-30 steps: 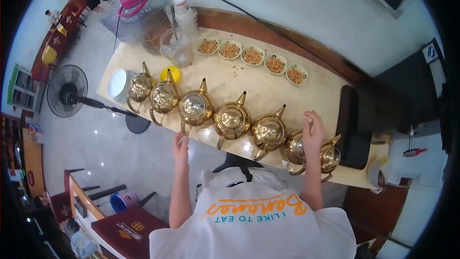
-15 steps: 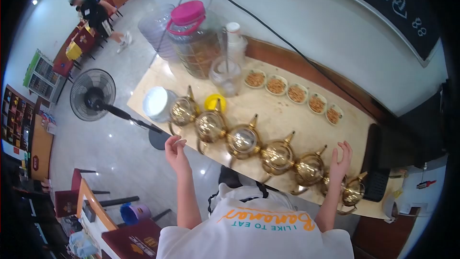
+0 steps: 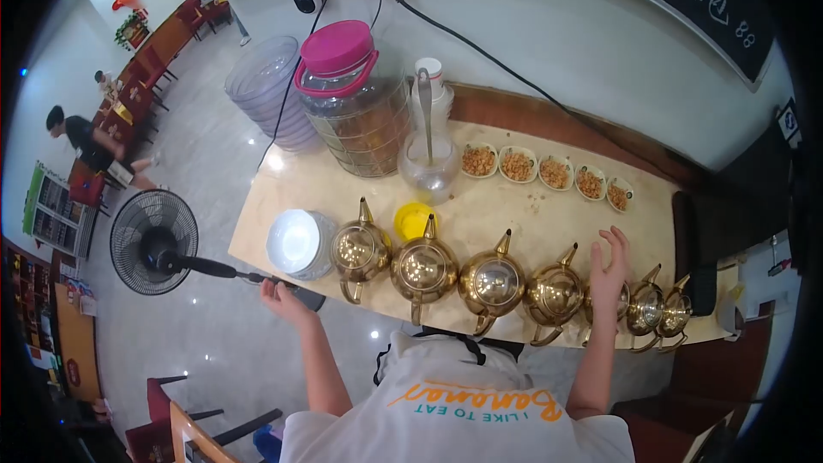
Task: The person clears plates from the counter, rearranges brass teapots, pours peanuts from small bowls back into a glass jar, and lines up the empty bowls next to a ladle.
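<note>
A row of gold-coloured metal teapots [image 3: 424, 270] runs along the near edge of the light wooden table [image 3: 549, 227]. My right hand [image 3: 609, 264] is raised over the right part of that row, fingers apart and empty; it partly hides one teapot. Off the table's left front edge, my left hand [image 3: 287, 300] hovers with loosely bent fingers and nothing visible in it. It is close to the stand of a black fan [image 3: 219, 267], though I cannot tell if they touch. A stack of white plates or bowls [image 3: 296, 240] stands nearby, beside the leftmost teapot.
Behind the teapots are a yellow bowl [image 3: 413, 221], a clear pitcher [image 3: 429, 173] with a ladle, and a large pink-lidded jar [image 3: 351, 111]. Several small dishes of nuts or similar snacks [image 3: 518, 165] line the wall side. Another person [image 3: 86, 144] is at the far left.
The camera view has shifted, so the table and teapots appear farther right. My left hand has moved left and down, away from the teapots. The other person has moved left in view.
</note>
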Tool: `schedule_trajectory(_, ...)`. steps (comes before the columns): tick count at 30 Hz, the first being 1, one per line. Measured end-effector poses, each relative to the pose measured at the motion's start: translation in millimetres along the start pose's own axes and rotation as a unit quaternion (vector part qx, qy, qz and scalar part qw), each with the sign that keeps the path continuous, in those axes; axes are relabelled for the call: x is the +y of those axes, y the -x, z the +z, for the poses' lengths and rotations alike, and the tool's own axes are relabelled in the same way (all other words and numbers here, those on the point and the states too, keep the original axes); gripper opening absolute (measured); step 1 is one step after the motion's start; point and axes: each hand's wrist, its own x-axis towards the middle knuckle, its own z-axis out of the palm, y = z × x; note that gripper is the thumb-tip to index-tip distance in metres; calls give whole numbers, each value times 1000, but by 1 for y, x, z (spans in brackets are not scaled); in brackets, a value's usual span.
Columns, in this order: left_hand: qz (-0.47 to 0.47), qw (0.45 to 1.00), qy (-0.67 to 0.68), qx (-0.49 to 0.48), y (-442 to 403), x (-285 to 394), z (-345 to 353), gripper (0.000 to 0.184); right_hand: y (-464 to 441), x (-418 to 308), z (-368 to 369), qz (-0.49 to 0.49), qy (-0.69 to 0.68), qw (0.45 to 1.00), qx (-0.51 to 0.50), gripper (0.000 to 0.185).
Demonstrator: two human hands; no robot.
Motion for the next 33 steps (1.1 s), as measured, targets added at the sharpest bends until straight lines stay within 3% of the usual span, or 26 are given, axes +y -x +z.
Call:
schedule_trajectory(4, -43, 988, -100, 106, -16, -52, -3, 37, -16, -3, 26, -52, -16, 998, -19, 22)
schedule_trajectory(5, -85, 985, -128, 77, -15, -62, -6, 39, -21, -7, 35, -60, -36, 997, -29, 22)
schedule_trajectory(8, -246, 969, 19, -8, -9, -76, 2, 43, -39, -19, 69, -75, -50, 995, -39, 23)
schedule_trajectory(14, -115, 984, -121, 58, -3, -115, 25, 50, -76, -16, 142, -178, -21, 982, -61, 25)
schedule_trajectory(17, -55, 988, -117, 80, 1, -119, 30, 50, -92, -15, 158, -162, 17, 980, -114, 29)
schedule_trajectory(20, -57, 989, -114, 77, 2, -122, 28, 49, -104, -8, 181, -143, 67, 980, -120, 29)
schedule_trajectory(23, -31, 987, -134, 85, 4, -119, 31, 44, -113, 9, 213, -30, 6, 981, -190, 30)
schedule_trajectory(26, -28, 985, -146, 91, 3, -122, 32, 40, -114, 9, 239, 239, -74, 915, -316, 26)
schedule_trajectory(29, -35, 985, -138, 92, 0, -124, 31, 37, -106, 15, 260, 295, -64, 883, -358, 28)
schedule_trajectory(33, -39, 985, -136, 98, 2, -118, 33, 34, -104, 23, 287, 412, -189, 827, -333, 34)
